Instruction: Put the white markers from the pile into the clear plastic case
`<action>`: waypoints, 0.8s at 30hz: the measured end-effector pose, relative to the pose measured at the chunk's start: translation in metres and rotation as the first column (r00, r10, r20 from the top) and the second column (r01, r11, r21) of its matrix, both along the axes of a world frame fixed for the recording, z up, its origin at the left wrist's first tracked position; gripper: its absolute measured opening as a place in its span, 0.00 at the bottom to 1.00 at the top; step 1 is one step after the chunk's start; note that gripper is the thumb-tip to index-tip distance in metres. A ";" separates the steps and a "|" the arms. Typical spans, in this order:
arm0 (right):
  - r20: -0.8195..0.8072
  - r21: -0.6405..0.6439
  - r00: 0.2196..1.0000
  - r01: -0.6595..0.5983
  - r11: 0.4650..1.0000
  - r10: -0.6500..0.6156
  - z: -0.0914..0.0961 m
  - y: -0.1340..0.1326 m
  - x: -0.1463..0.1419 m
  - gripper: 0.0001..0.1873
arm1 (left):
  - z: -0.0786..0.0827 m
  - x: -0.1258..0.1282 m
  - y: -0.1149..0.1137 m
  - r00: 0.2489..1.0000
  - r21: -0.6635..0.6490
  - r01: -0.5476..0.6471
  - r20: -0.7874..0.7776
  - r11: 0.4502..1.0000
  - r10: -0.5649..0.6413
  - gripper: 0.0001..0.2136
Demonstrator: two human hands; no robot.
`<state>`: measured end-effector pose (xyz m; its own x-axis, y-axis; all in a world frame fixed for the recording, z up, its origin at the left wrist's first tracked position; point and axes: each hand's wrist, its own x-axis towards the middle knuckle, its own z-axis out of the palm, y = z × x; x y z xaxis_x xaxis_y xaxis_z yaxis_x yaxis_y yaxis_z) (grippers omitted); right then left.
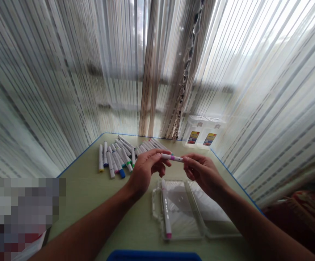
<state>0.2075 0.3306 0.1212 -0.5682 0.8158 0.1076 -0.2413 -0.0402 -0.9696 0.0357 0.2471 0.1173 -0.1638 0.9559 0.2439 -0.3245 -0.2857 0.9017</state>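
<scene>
A white marker with a purple band [173, 157] is held level between both hands, above the table. My left hand [146, 165] pinches its left end between thumb and fingers. At the right end, the fingertips of my right hand [201, 168] grip the marker. Below them lies a clear plastic case [183, 214], opened flat into two halves. One white marker with a pink end [166, 210] rests along the left side of the case. Beyond my left hand is a loose pile of white markers [116, 156] with yellow, blue, green and other coloured ends, partly hidden by that hand.
Two clear plastic boxes with labels [202, 132] stand at the back right of the pale green table [84, 203], which has a blue edge. Striped string curtains [119, 72] hang behind it. A blue object [153, 255] is at the near edge.
</scene>
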 end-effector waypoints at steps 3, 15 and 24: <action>-0.025 -0.019 1.000 -0.001 1.000 0.000 0.001 0.000 0.000 0.10 | 0.000 -0.002 0.000 0.999 0.015 -0.009 0.032 1.000 0.008 0.14; -0.110 -0.034 0.992 0.066 0.997 -0.069 0.003 -0.001 0.001 0.09 | 0.005 0.000 -0.005 0.999 0.039 0.029 0.038 0.999 -0.030 0.12; -0.131 -0.047 0.989 0.065 0.997 -0.071 0.003 0.002 0.002 0.09 | 0.003 -0.002 -0.008 0.999 0.087 0.044 -0.030 0.995 -0.041 0.13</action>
